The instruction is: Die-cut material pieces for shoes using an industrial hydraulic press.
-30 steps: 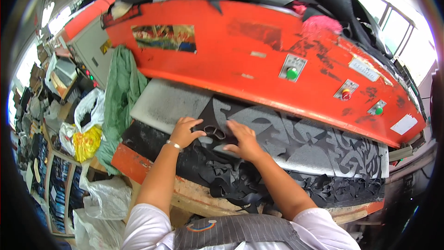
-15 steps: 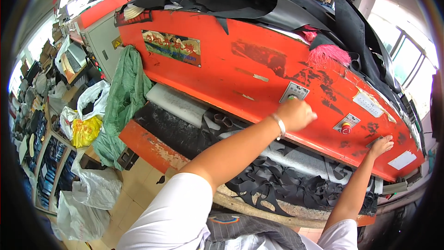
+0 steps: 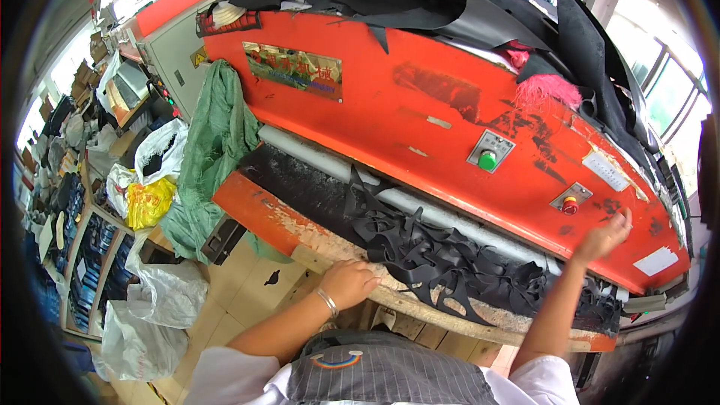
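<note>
My left hand [image 3: 350, 283] rests with curled fingers on the front wooden edge board [image 3: 420, 310] of the machine's bed. Tangled black leather-like cut-out scraps [image 3: 427, 244] lie on the bed to its right. My right hand [image 3: 606, 238] is raised against the red machine front [image 3: 360, 124], low on its right side. Its fingertips are slightly blurred, and the spot beneath it is hidden. Just left of this hand sits a red knob [image 3: 570, 206]; a green push button [image 3: 487, 160] is farther left. Behind the scraps, a white strip [image 3: 319, 159] runs under the red beam.
Black sheets [image 3: 405, 0] and a pink fringe [image 3: 551, 91] lie on top of the machine. At left hangs a green woven sack [image 3: 214, 124], beside a yellow bag [image 3: 150, 202], white plastic bags [image 3: 154, 341] and a shelf rack [image 3: 94, 255]. A black scrap [image 3: 272, 277] lies on the tiled floor.
My left hand has left the green button and come down leftward to the edge board. The right hand stays near its spot. Less of the white strip shows under the beam; more scraps are visible.
</note>
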`<action>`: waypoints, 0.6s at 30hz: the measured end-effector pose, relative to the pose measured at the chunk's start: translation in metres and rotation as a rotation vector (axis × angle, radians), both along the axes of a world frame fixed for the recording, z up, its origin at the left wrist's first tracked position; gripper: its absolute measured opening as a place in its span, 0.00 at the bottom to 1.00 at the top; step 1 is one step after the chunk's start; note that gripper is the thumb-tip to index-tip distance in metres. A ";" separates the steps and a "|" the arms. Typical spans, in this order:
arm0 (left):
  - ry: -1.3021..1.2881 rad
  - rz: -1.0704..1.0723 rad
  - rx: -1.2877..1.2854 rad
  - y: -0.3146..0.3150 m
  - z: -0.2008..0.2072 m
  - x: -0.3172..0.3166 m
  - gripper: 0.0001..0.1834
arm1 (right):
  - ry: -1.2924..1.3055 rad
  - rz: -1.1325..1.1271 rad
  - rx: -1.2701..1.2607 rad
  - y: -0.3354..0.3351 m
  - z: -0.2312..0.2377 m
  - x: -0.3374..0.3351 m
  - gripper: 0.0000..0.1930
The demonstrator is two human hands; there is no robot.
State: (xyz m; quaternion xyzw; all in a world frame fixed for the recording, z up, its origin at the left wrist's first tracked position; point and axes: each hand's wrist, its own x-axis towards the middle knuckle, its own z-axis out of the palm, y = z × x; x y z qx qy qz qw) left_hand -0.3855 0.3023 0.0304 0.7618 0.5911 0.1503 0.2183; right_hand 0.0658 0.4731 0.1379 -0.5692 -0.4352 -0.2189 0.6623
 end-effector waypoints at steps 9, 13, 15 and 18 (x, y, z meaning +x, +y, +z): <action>-0.056 0.144 0.221 -0.024 -0.009 -0.004 0.11 | -0.185 1.054 -0.606 0.007 -0.042 -0.305 0.12; -0.070 -0.031 -0.093 -0.038 -0.003 -0.025 0.13 | -0.533 1.008 -0.847 0.004 -0.085 -0.313 0.24; -0.096 -0.060 -0.260 -0.026 0.012 -0.041 0.12 | -0.656 0.897 -0.957 -0.007 -0.102 -0.332 0.30; -0.222 0.192 0.153 0.013 0.015 -0.068 0.14 | -0.715 0.829 -1.092 -0.027 -0.115 -0.375 0.29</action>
